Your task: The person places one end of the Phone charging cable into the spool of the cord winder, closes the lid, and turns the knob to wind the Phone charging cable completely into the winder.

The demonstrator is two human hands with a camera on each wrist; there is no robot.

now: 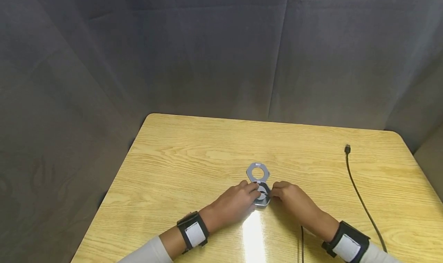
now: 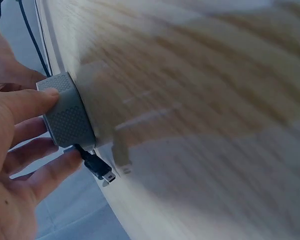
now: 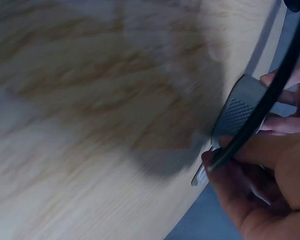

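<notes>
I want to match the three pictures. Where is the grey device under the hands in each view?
Head: the grey device lies at table centre, between both hands, its ring lid open.
Left wrist: left of centre, textured side showing, left hand on it.
Right wrist: right edge, behind a black cable.
Shared landmark: the wood-grain table.

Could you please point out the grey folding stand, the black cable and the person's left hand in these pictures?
grey folding stand (image 1: 258,172): head view, on its raised ring plate.
black cable (image 1: 360,195): head view, mid-length on the table.
left hand (image 1: 233,203): head view, back of the hand.
</notes>
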